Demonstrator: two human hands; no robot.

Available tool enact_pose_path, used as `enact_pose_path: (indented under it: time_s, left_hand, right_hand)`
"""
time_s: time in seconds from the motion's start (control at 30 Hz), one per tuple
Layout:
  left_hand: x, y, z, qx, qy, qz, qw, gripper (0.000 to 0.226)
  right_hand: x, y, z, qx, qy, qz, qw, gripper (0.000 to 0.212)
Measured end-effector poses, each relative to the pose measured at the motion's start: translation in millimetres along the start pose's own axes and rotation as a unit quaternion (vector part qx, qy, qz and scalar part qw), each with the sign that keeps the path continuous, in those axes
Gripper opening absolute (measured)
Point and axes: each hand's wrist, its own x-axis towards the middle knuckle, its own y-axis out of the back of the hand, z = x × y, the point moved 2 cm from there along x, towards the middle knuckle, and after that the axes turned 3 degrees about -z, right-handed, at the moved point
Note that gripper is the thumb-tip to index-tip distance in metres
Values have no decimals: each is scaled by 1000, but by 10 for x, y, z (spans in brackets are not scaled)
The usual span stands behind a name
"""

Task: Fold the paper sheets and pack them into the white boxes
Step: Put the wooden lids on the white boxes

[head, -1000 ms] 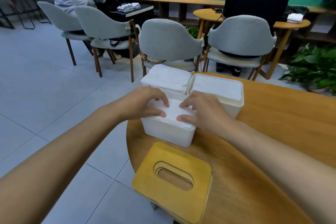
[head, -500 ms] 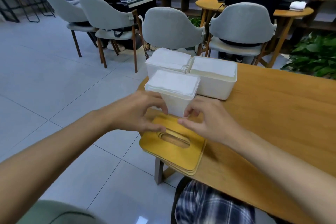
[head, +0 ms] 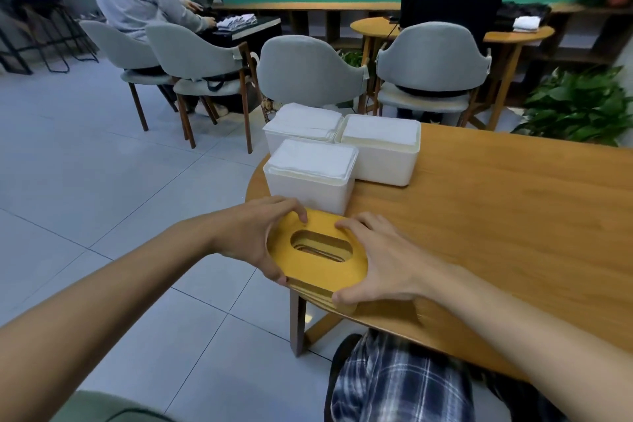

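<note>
Three white boxes stand at the table's near-left corner, each filled to the rim with folded white paper: the nearest box [head: 308, 190], one behind it [head: 301, 128] and one to the right [head: 382, 156]. In front of them lies a stack of yellow wooden lids [head: 320, 259] with an oval slot. My left hand [head: 251, 235] grips the stack's left edge, thumb at the near corner. My right hand [head: 378, 259] grips its right edge, thumb under the near side.
The wooden table [head: 496, 216] stretches right. Grey chairs [head: 308, 75] stand just beyond it, with seated people, another round table [head: 452, 31] and potted plants [head: 579, 106] farther back. Tiled floor lies to the left. My plaid-clad legs [head: 397, 384] are under the table edge.
My hands left the paper in the nearest box, drew back toward me and took hold of the yellow lid stack on both sides.
</note>
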Motion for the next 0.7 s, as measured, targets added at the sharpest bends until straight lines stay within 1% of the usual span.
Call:
enact_pose_path:
  time_s: [0.17, 0.27, 0.33, 0.5, 0.7]
  left_hand:
    - [-48, 456, 389, 9, -11, 20, 1000, 90]
    - [160, 785, 571, 40, -12, 35, 999, 91]
    - [387, 969, 617, 37, -17, 44, 998, 92]
    - [1093, 1263, 466, 10, -33, 79, 996, 93]
    - [1821, 1519, 160, -8, -2, 87, 996, 106]
  right_hand:
    - [-241, 450, 183, 16, 28, 16, 999, 116]
    - [-271, 813, 359, 2, 25, 26, 999, 117]
    - [-210, 1042, 510, -6, 17, 34, 999, 116]
    - [183, 1533, 957, -35, -16, 43, 998, 114]
    - [821, 1832, 1438, -36, -44, 37, 998, 114]
